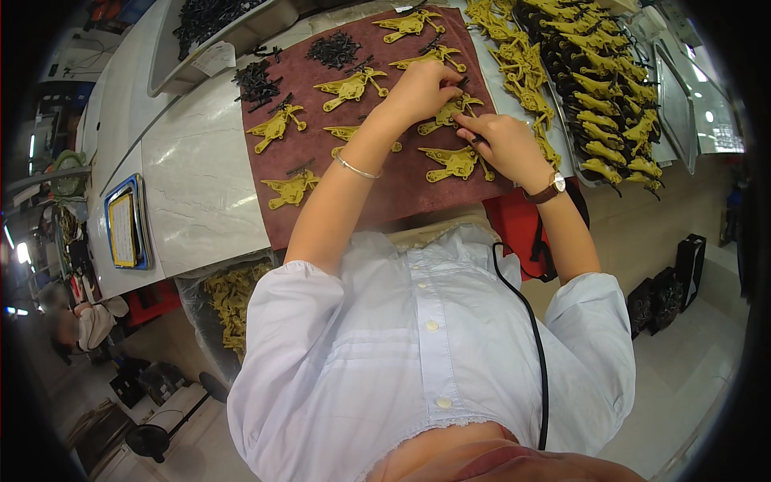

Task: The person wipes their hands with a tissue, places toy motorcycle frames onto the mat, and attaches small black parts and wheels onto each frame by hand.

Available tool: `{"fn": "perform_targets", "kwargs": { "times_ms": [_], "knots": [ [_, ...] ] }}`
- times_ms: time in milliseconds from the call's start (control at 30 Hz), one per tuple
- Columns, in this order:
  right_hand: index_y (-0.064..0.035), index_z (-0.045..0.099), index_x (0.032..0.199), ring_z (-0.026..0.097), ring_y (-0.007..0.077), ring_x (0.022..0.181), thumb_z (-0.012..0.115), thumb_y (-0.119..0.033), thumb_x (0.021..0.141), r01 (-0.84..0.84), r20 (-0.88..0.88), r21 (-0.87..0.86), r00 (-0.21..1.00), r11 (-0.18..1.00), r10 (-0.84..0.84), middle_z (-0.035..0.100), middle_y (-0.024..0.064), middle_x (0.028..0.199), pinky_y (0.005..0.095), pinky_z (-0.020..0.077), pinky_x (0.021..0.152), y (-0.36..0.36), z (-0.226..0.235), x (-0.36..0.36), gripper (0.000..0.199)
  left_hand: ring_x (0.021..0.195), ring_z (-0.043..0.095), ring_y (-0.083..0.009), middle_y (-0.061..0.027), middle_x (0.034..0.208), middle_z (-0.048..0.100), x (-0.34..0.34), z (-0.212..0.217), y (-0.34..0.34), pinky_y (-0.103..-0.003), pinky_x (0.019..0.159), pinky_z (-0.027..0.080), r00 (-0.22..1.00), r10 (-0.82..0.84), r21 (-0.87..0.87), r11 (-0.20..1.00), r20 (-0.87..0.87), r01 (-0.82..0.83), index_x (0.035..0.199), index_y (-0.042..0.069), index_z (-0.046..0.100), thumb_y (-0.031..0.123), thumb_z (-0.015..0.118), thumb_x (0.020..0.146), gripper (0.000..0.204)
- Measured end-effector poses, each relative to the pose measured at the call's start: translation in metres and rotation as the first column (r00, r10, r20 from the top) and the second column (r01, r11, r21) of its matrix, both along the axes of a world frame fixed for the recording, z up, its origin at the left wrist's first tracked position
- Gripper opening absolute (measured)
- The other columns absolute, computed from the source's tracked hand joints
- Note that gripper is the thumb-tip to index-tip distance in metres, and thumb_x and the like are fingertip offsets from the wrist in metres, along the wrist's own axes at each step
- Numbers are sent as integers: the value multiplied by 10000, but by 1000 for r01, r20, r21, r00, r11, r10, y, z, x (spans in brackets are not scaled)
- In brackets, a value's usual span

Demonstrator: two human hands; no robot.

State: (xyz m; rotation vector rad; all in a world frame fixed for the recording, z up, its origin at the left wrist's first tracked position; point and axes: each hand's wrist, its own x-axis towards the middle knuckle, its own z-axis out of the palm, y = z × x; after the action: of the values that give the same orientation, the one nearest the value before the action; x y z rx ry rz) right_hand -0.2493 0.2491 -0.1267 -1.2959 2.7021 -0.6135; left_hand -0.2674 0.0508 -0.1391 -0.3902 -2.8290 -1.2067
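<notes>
A yellow plastic piece (450,112) is pinched between the fingers of the left hand (422,90) and pressed to the brown cloth (401,189) in the upper middle of the frame. A small black part (475,138) is gripped in the right hand (502,145), touching the same piece. More yellow pieces (277,124) are laid out across the cloth, and a tray (679,112) of finished ones is seen at upper right.

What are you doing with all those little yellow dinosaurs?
A person is working on one yellow dinosaur on a dark red cloth. The left hand presses on it while the right hand holds a small black piece at it. More dinosaurs lie on the cloth, and a tray holds many others.
</notes>
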Motion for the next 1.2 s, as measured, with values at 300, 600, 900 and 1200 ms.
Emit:
{"fn": "perform_targets", "kwargs": {
  "times_ms": [300, 600, 900, 1200],
  "knots": [
    [-139, 624, 1155, 623, 319, 741, 574, -221, 894, 23, 20, 37, 1000, 999, -23, 658, 127, 824, 430, 474, 619, 1, -3, 4, 278, 805, 683, -260, -155, 884, 701, -8, 4, 3, -326, 749, 527, 998, 16, -84, 996, 67, -10, 1034, 48, 703, 130, 715, 757, 289],
    [-199, 617, 1172, 630, 322, 696, 599, -244, 871, -3, 15, -11, 1000, 1000, 3, 641, 123, 726, 447, 479, 576, 4, -15, 0, 305, 853, 637, -266, -70, 957, 637, 25, 2, 10, -381, 730, 522, 952, -105, -313, 950, -288, 10, 906, 63, 714, 84, 584, 744, 209],
    [-137, 532, 1158, 615, 372, 696, 650, -277, 852, 111, 190, -316, 980, 942, -52, 625, 137, 720, 433, 472, 563, 9, -7, 2, 357, 818, 639, -269, -89, 918, 655, 35, 6, 14, -363, 703, 519, 880, -9, -116, 992, -475, -52, 899, 25, 689, 68, 622, 758, 162],
    [-73, 384, 1173, 532, 291, 540, 748, -124, 719, 228, 405, -401, 913, 887, -51, 555, 120, 700, 362, 413, 534, 12, 6, 20, 584, 719, 650, -253, -98, 771, 657, 81, 31, 34, -335, 644, 528, 969, -52, 209, 972, -243, 105, 830, 10, 655, 141, 727, 727, 181]
  ]
}}
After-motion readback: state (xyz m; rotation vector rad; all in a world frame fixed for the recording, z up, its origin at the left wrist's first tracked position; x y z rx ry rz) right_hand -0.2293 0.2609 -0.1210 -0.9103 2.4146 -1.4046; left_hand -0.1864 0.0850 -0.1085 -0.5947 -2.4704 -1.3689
